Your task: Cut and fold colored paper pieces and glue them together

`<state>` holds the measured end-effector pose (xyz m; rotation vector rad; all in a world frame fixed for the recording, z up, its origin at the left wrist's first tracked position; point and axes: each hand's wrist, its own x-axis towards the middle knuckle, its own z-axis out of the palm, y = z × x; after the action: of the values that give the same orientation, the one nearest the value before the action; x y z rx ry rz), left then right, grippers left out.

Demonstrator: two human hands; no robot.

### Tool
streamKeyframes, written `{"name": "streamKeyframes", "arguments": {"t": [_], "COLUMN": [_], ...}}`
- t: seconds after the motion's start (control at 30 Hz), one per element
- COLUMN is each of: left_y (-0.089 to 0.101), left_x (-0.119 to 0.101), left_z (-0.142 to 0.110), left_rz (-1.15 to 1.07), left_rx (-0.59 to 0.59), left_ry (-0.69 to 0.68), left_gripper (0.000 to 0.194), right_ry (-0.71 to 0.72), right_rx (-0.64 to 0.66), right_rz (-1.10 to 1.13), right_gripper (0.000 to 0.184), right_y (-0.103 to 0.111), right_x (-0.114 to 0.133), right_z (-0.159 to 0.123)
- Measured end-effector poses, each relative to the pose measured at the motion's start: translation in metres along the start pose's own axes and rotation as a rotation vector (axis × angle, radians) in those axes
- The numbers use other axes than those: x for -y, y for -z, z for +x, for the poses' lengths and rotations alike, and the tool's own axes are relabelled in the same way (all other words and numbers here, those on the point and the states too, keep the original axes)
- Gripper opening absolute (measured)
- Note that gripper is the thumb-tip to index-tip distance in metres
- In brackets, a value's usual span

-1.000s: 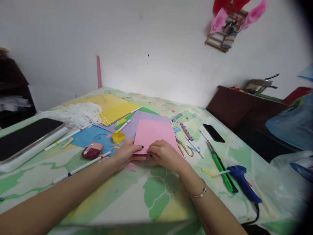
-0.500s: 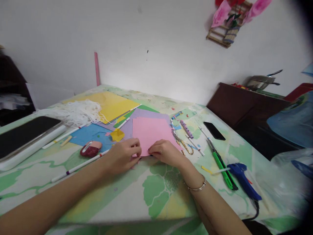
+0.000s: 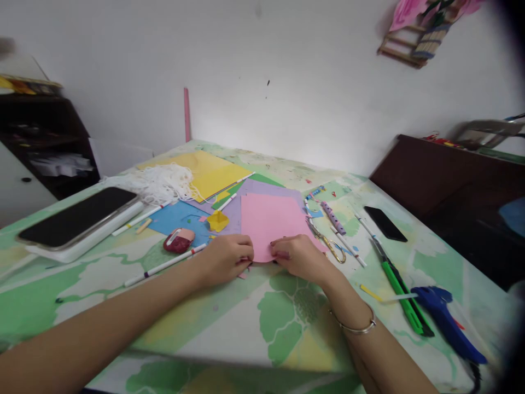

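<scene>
"Where is the pink sheet point(image 3: 268, 221) lying?"
"It's overlapping the purple sheet point(image 3: 268, 187), inward from the middle of the table's point(image 3: 221, 339) near edge."
"And the hands?"
"The left hand point(image 3: 227, 257) is pinching its near left corner; the right hand point(image 3: 298, 255) is pinching its near edge, fingers narrowing."
"Beyond?"
"A blue glue gun point(image 3: 449, 323) is resting toward the table's near right corner."

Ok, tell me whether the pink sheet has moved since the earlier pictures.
Yes: the pink sheet has shifted slightly left since a second ago, its left edge now closer to the yellow paper piece.
</scene>
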<state>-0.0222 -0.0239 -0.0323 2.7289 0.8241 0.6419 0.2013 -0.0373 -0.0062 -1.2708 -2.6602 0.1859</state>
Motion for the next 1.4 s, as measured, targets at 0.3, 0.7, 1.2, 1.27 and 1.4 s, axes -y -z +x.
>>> {"name": "streamKeyframes", "arguments": {"t": [0.3,0.7,1.2,1.27,1.4], "left_y": [0.0,0.006,0.008,0.008,0.007], "left_x": [0.002,-0.001,0.007,0.008,0.009], "left_z": [-0.004,0.006,0.014,0.014,0.015], "left_rz": [-0.113,-0.157,-0.176,-0.182,-0.18], "left_rx": [-0.012,0.007,-0.002,-0.005,-0.014], "left_ry": [0.128,0.377,0.443,0.449,0.453], "left_gripper": [0.014,0.01,0.01,0.01,0.009], "right_ry": [-0.044,-0.14,-0.23,-0.238,-0.254], "right_rx": [0.043,-0.086,-0.123,-0.124,-0.096], "right_rz": [0.052,-0.086,-0.095,-0.102,-0.123], "right_gripper": [0.017,0.022,0.018,0.018,0.018], "right_y": [0.0,-0.002,-0.021,-0.021,-0.018], "right_x": [-0.004,0.002,-0.002,-0.003,-0.005], "right_z": [-0.001,0.004,0.018,0.018,0.018]}}
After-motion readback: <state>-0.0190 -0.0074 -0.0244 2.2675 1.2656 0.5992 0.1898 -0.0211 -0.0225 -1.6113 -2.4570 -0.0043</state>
